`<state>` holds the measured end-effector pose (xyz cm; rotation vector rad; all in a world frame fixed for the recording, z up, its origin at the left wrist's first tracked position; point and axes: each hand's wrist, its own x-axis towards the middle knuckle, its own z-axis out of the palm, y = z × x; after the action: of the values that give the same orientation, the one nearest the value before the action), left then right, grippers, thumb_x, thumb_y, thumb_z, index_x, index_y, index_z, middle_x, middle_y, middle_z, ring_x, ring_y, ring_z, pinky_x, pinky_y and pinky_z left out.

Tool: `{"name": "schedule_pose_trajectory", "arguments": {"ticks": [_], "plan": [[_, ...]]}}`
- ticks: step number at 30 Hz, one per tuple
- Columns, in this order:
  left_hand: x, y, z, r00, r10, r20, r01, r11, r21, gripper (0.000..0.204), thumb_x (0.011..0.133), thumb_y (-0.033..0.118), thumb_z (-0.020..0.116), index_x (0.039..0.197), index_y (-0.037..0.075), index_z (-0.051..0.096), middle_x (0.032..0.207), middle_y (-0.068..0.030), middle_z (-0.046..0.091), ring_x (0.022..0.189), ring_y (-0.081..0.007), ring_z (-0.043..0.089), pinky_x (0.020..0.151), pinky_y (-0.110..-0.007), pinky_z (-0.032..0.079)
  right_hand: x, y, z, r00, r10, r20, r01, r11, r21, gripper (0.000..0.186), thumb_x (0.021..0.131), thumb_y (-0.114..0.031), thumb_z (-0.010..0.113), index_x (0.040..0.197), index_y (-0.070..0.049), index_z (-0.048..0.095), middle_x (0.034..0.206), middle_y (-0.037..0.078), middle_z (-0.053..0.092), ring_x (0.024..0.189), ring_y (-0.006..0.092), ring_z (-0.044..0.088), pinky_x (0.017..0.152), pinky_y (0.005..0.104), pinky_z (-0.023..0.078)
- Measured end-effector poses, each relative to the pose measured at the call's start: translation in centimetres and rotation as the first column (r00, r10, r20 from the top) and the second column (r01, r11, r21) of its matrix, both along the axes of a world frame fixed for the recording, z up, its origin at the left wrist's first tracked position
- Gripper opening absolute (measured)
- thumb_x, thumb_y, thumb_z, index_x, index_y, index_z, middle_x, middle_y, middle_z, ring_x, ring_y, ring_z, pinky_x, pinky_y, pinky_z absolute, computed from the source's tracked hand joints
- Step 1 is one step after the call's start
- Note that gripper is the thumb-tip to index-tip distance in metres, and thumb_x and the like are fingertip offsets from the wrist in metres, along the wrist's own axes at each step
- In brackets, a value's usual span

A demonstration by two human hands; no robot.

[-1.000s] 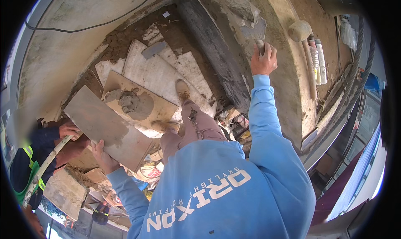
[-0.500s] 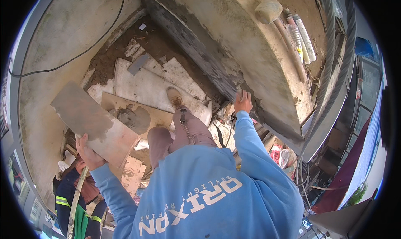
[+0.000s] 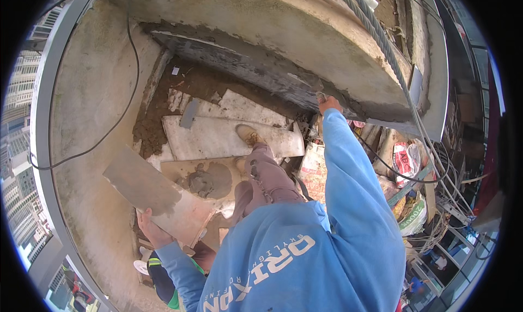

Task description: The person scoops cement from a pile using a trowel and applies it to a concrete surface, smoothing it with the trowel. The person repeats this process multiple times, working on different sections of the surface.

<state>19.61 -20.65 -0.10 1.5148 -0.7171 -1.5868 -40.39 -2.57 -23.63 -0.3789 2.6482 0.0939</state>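
Observation:
My left hand (image 3: 152, 230) grips the lower left edge of a flat rectangular board (image 3: 188, 219) smeared with grey mortar on its upper part. My right hand (image 3: 329, 102) is closed on a small trowel (image 3: 320, 95), partly hidden, against the dark grey plastered band (image 3: 245, 72) along the foot of the concrete wall (image 3: 338, 45). A mound of wet mortar (image 3: 210, 182) lies on a tan board (image 3: 171, 176) below, near my boots (image 3: 248, 132). White broken slabs (image 3: 196, 140) lie around them on the dirt.
A black cable (image 3: 133, 61) runs over the left wall (image 3: 81, 121). Thick ropes (image 3: 392, 61) cross the right ledge. Sacks (image 3: 406, 162), rubble and wires crowd the lower right. A co-worker (image 3: 160, 274) in dark clothing with reflective stripes is mostly hidden at the lower left.
My right hand with the trowel has moved from higher on the wall down to the dark band at its foot. The view has turned, and the co-worker is now mostly hidden.

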Motion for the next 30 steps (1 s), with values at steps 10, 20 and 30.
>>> {"name": "schedule_pose_trajectory", "arguments": {"ticks": [10,20,30], "plan": [[9.0,7.1,-5.3,0.998,-0.059,0.007,0.057,0.979,0.195,0.06,0.082,0.015,0.051,0.139,-0.002,0.045,0.13,-0.0163,0.053,0.118,-0.033,0.054,0.097,-0.044,0.046,8.0,-7.4,1.1,1.0,0.008,-0.014,-0.011,0.966,-0.258,0.037,0.099,-0.036,0.049,0.125,-0.01,0.058,0.123,0.022,0.06,0.107,0.0388,0.063,0.088,0.0502,0.051],[4.5,7.7,-1.4,0.986,-0.143,-0.084,0.151,0.982,0.11,0.06,0.086,0.022,0.051,0.142,0.003,0.042,0.137,-0.015,0.053,0.123,-0.0358,0.053,0.104,-0.049,0.044,7.3,-6.9,-2.2,0.968,-0.25,0.021,0.247,0.939,-0.241,0.028,0.096,-0.03,0.054,0.118,-0.018,0.066,0.12,0.015,0.065,0.116,0.0327,0.061,0.095,0.0463,0.05],[1.7,9.5,-1.3,0.989,-0.137,-0.051,0.145,0.967,0.211,0.061,0.084,0.023,0.051,0.14,0.001,0.042,0.134,-0.0166,0.053,0.119,-0.036,0.055,0.099,-0.048,0.047,0.3,4.7,-0.5,0.921,-0.34,0.192,0.368,0.919,-0.139,0.049,0.097,-0.044,0.05,0.13,-0.01,0.059,0.134,0.018,0.058,0.124,0.0372,0.055,0.103,0.0471,0.044]]}}
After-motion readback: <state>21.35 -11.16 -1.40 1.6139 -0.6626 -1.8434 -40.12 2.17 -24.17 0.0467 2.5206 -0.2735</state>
